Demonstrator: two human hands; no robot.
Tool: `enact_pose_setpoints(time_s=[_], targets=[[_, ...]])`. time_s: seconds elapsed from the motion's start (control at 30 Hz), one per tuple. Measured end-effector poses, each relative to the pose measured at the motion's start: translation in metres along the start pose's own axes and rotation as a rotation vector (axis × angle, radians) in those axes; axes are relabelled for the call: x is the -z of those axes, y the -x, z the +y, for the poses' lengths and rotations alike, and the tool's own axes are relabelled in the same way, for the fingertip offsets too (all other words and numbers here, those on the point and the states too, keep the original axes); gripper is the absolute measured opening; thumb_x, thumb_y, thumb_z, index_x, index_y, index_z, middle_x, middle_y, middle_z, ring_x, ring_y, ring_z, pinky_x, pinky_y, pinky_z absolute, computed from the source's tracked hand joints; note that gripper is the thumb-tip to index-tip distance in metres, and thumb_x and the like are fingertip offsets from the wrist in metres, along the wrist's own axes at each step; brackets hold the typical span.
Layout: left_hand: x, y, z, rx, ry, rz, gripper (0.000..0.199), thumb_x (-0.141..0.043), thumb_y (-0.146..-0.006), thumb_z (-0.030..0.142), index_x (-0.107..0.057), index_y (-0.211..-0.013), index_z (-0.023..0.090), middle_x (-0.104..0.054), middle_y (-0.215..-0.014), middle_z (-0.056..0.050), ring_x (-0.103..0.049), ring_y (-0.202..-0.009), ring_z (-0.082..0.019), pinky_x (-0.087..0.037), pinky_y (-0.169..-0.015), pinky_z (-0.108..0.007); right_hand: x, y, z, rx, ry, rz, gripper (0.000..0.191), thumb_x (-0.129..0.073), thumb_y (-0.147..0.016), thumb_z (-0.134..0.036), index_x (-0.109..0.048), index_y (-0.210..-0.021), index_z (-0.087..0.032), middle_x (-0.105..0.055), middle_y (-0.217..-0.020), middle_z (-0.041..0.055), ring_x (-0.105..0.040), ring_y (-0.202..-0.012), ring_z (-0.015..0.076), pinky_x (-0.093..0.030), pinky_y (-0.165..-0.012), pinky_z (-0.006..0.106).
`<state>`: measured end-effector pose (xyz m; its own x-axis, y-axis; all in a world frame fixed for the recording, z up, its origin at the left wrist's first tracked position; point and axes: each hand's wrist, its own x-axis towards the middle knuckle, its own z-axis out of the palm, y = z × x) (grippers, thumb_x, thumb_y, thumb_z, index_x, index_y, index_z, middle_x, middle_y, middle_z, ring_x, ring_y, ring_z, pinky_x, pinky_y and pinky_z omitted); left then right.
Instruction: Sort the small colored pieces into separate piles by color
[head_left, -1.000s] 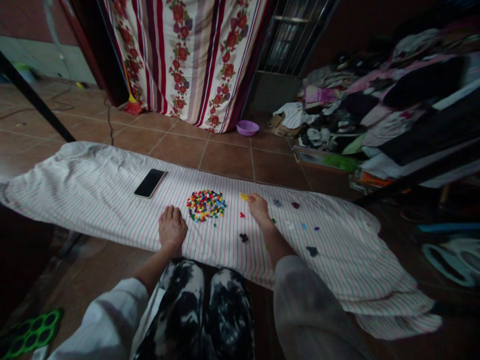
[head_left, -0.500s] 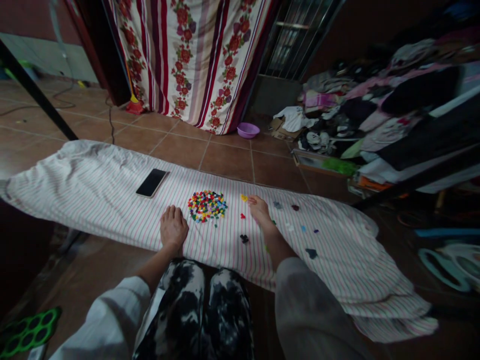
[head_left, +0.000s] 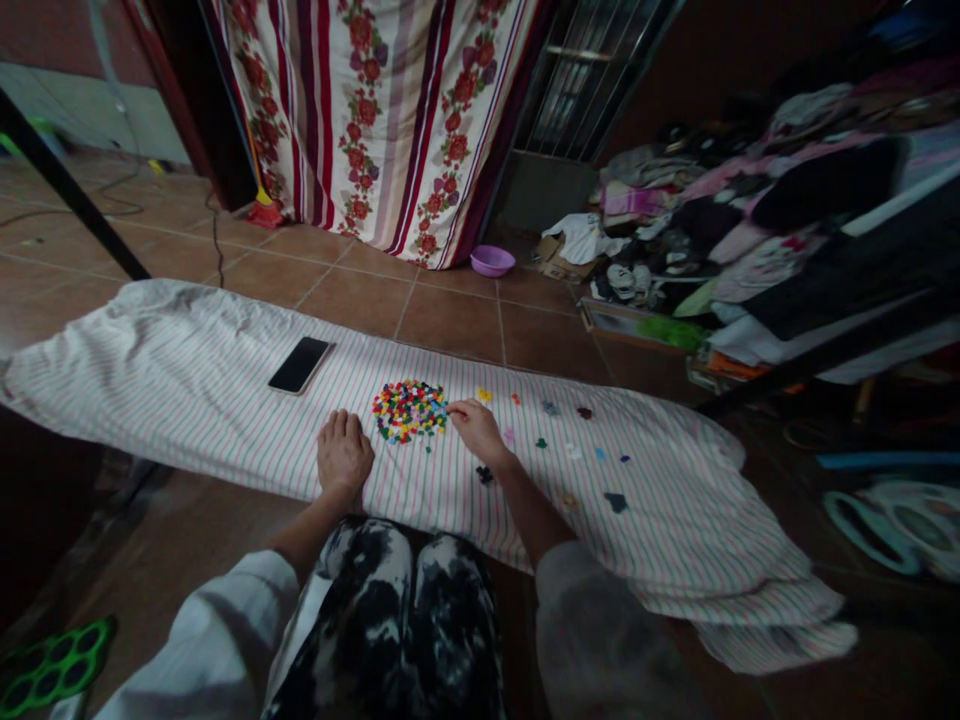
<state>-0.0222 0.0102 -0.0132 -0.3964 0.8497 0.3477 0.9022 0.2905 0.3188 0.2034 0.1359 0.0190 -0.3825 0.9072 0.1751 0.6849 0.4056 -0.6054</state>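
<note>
A round pile of small multicoloured pieces (head_left: 409, 410), perhaps beads or tiny bricks, lies on the striped cloth (head_left: 225, 400). My right hand (head_left: 478, 430) is at the pile's right edge with its fingertips pinched together; whatever is between them is too small to make out. Left of the pile, my left hand (head_left: 345, 452) rests palm down on the cloth, fingers laid out and holding nothing. Small groups sorted by colour sit to the right: yellow pieces (head_left: 484, 395), black pieces (head_left: 484, 475), grey pieces (head_left: 550, 408), dark red pieces (head_left: 584, 413), green pieces (head_left: 541, 443) and white pieces (head_left: 573, 452).
A phone (head_left: 301, 364) lies on the cloth, left of the pile. Dark grey pieces (head_left: 616, 502) are grouped further right. Beyond the cloth stand a purple basin (head_left: 492, 261) and a floral curtain (head_left: 405, 130). Clothes (head_left: 780, 210) are heaped at the right.
My right hand has moved left from the yellow group to the edge of the mixed pile, uncovering several small groups. My left hand stays on the cloth.
</note>
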Motion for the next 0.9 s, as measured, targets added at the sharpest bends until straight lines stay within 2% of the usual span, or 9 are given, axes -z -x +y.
enact_pose_setpoints(time_s=[0.1,0.23,0.47,0.77,0.9], targets=[[0.001,0.0,0.0,-0.009,-0.01,0.003,0.038,-0.038,-0.089,0.021,-0.059,-0.119,0.009,-0.055,-0.135,-0.019,-0.044,-0.131,-0.032,-0.036,-0.107,-0.047,-0.014,0.005,-0.015,0.054,0.043,-0.1,0.026,-0.052,-0.086,-0.012,-0.075,-0.095,-0.02,-0.067,-0.097,0.0055,-0.061,-0.091,0.0152,-0.045,-0.086,0.025],[0.0,0.0,0.0,-0.004,-0.022,0.007,0.039,-0.038,-0.09,0.022,-0.059,-0.12,0.009,-0.056,-0.135,-0.019,-0.044,-0.132,-0.032,-0.036,-0.108,-0.047,-0.02,0.003,-0.026,0.041,0.158,-0.158,0.027,-0.05,-0.089,-0.015,-0.075,-0.101,-0.019,-0.066,-0.098,0.0075,-0.06,-0.095,0.0167,-0.044,-0.086,0.026],[0.002,0.0,0.002,0.018,0.003,-0.005,0.038,-0.04,-0.088,0.02,-0.059,-0.12,0.011,-0.056,-0.135,-0.018,-0.043,-0.133,-0.031,-0.035,-0.109,-0.047,-0.017,-0.004,-0.037,0.038,0.308,-0.19,0.026,-0.048,-0.093,-0.022,-0.074,-0.096,-0.021,-0.064,-0.097,0.0081,-0.057,-0.096,0.0188,-0.042,-0.083,0.027],[0.0,0.0,0.0,0.011,0.016,0.003,0.039,-0.04,-0.088,0.021,-0.059,-0.12,0.011,-0.055,-0.135,-0.019,-0.044,-0.133,-0.032,-0.035,-0.108,-0.047,-0.024,-0.012,-0.052,-0.046,0.428,-0.196,0.018,-0.055,-0.088,-0.021,-0.073,-0.092,-0.022,-0.064,-0.1,0.0098,-0.056,-0.1,0.0214,-0.042,-0.086,0.03],[0.001,0.0,0.0,0.001,-0.001,0.001,0.04,-0.039,-0.089,0.021,-0.059,-0.121,0.009,-0.055,-0.135,-0.02,-0.044,-0.132,-0.033,-0.036,-0.107,-0.047,-0.026,-0.013,-0.056,-0.074,0.446,-0.187,0.019,-0.054,-0.087,-0.018,-0.072,-0.095,-0.019,-0.065,-0.101,0.0119,-0.058,-0.098,0.0221,-0.043,-0.084,0.03]])
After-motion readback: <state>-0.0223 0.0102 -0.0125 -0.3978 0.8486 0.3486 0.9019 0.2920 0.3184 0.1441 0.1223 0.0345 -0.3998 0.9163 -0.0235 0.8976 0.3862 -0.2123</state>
